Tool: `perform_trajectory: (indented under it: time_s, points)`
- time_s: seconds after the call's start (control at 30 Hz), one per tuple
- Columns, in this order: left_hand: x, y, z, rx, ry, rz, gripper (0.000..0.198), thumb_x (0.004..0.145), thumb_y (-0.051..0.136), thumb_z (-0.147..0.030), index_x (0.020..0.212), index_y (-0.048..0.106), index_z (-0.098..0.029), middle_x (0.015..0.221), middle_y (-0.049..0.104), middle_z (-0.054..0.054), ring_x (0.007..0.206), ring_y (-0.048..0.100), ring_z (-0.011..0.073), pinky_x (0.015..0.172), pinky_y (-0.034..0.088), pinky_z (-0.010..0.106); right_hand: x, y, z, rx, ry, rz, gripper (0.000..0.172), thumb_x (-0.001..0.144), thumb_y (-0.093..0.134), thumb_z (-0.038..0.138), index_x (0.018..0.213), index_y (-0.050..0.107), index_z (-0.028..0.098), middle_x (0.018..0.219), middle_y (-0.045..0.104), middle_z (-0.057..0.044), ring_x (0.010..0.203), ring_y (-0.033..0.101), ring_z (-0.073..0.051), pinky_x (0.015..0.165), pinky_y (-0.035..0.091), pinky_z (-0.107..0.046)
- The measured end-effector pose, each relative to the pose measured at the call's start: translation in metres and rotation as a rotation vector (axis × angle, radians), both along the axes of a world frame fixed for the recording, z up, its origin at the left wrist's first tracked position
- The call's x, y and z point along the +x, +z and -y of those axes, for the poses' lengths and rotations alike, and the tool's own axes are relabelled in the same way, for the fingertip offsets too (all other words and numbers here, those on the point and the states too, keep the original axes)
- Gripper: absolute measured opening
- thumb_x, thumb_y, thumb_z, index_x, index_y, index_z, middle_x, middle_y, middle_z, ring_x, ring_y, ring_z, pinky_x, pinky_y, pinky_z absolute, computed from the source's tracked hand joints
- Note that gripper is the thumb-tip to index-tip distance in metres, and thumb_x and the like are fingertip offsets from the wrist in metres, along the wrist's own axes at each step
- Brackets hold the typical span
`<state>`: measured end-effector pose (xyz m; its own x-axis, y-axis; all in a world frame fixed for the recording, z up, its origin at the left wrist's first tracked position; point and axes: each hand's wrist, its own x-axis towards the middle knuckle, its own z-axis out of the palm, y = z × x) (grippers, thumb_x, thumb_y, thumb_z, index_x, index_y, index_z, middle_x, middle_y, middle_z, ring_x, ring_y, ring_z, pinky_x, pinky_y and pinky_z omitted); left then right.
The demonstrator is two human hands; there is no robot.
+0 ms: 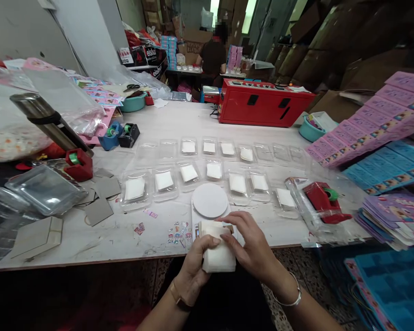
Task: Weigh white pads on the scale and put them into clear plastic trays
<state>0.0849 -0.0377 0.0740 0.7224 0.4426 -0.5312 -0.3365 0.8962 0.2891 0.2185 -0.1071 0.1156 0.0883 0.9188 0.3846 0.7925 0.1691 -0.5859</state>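
My left hand [197, 259] grips a thick stack of white square sheets [218, 253] from below, held over the table's front edge. My right hand [250, 243] rests on top of the stack, fingers pinched at the topmost sheet. Just beyond the hands lies a white round scale [210, 200]. Behind it stand two rows of clear plastic trays [135, 189]; several hold one white square [188, 173], while others at the row ends are bare.
A red tape dispenser [322, 198] sits right of the trays, another [78, 163] at left near grey cardboard pieces [98, 210]. A red machine [262, 102] stands at the back. Pink and blue boxes [372, 124] pile at right. A person works in the distance [212, 55].
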Motion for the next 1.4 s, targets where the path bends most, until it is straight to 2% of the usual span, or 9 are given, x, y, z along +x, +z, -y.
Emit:
perform_trajectory:
  time_s: [0.1, 0.2, 0.3, 0.43, 0.7, 0.93, 1.07, 1.23, 1.4]
  points:
    - [0.002, 0.003, -0.005, -0.068, 0.014, 0.012, 0.028, 0.052, 0.071, -0.017, 0.079, 0.069, -0.01, 0.073, 0.069, 0.006, 0.06, 0.057, 0.015, 0.058, 0.045, 0.025, -0.007, 0.001, 0.01, 0.188, 0.025, 0.166, 0.028, 0.091, 0.057, 0.016, 0.119, 0.055, 0.018, 0.104, 0.06, -0.011, 0.096, 0.056, -0.023, 0.081, 0.05, -0.039]
    - [0.005, 0.005, -0.009, -0.111, 0.046, 0.017, 0.024, 0.053, 0.071, -0.017, 0.075, 0.068, -0.009, 0.07, 0.068, 0.006, 0.059, 0.057, 0.014, 0.058, 0.046, 0.024, -0.015, 0.002, 0.013, 0.164, 0.143, 0.339, 0.027, 0.089, 0.062, 0.024, 0.114, 0.058, 0.014, 0.1, 0.063, -0.012, 0.093, 0.056, -0.025, 0.078, 0.049, -0.039]
    - [0.008, 0.007, -0.012, -0.123, 0.083, 0.009, 0.018, 0.053, 0.071, -0.015, 0.069, 0.065, -0.011, 0.065, 0.065, 0.003, 0.055, 0.055, 0.0113, 0.056, 0.046, 0.022, -0.018, 0.002, 0.008, 0.133, 0.154, 0.389, 0.021, 0.091, 0.057, 0.021, 0.11, 0.06, 0.013, 0.094, 0.066, -0.011, 0.086, 0.057, -0.023, 0.073, 0.048, -0.037]
    - [0.008, 0.01, -0.015, -0.11, 0.118, 0.005, 0.02, 0.051, 0.074, -0.014, 0.068, 0.064, -0.011, 0.063, 0.063, 0.001, 0.053, 0.053, 0.0098, 0.053, 0.045, 0.021, -0.015, 0.002, 0.0, 0.134, 0.193, 0.289, 0.019, 0.092, 0.053, 0.015, 0.108, 0.061, 0.015, 0.09, 0.067, -0.008, 0.08, 0.058, -0.019, 0.069, 0.047, -0.033]
    - [0.008, 0.009, -0.019, -0.065, 0.169, -0.048, 0.026, 0.047, 0.077, -0.015, 0.07, 0.064, -0.01, 0.064, 0.063, 0.001, 0.052, 0.051, 0.0083, 0.051, 0.043, 0.02, -0.003, 0.004, -0.009, -0.044, 0.238, 0.026, 0.021, 0.094, 0.05, 0.015, 0.108, 0.065, 0.02, 0.089, 0.065, -0.007, 0.081, 0.059, -0.017, 0.07, 0.049, -0.031]
    - [0.01, 0.014, -0.021, -0.014, 0.161, -0.053, 0.025, 0.046, 0.077, -0.016, 0.067, 0.066, -0.01, 0.064, 0.063, 0.001, 0.054, 0.051, 0.0091, 0.051, 0.041, 0.021, 0.008, 0.003, -0.013, -0.206, 0.284, -0.215, 0.02, 0.095, 0.054, 0.023, 0.108, 0.069, 0.025, 0.093, 0.063, -0.005, 0.085, 0.06, -0.016, 0.072, 0.051, -0.028]
    - [0.011, 0.013, -0.022, 0.008, 0.151, -0.043, 0.022, 0.047, 0.075, -0.012, 0.067, 0.066, -0.01, 0.06, 0.061, 0.0, 0.052, 0.048, 0.0087, 0.05, 0.038, 0.022, 0.01, 0.005, -0.017, -0.274, 0.275, -0.352, 0.014, 0.094, 0.057, 0.028, 0.098, 0.07, 0.024, 0.091, 0.062, -0.004, 0.084, 0.06, -0.015, 0.072, 0.051, -0.028]
    - [0.013, 0.004, -0.023, -0.007, 0.142, -0.023, 0.022, 0.05, 0.079, -0.014, 0.067, 0.065, -0.01, 0.058, 0.06, -0.001, 0.049, 0.046, 0.0079, 0.049, 0.038, 0.022, 0.006, 0.002, -0.02, -0.233, 0.227, -0.248, 0.016, 0.097, 0.05, 0.024, 0.091, 0.065, 0.02, 0.085, 0.062, -0.004, 0.08, 0.059, -0.016, 0.069, 0.049, -0.028]
    - [0.013, -0.003, -0.028, -0.05, 0.153, 0.046, 0.046, 0.052, 0.089, -0.033, 0.089, 0.069, -0.014, 0.083, 0.071, 0.004, 0.07, 0.062, 0.0147, 0.067, 0.048, 0.025, 0.001, -0.002, -0.026, -0.066, 0.178, -0.099, 0.017, 0.096, 0.044, 0.019, 0.084, 0.055, 0.02, 0.075, 0.057, -0.004, 0.072, 0.053, -0.017, 0.067, 0.044, -0.03]
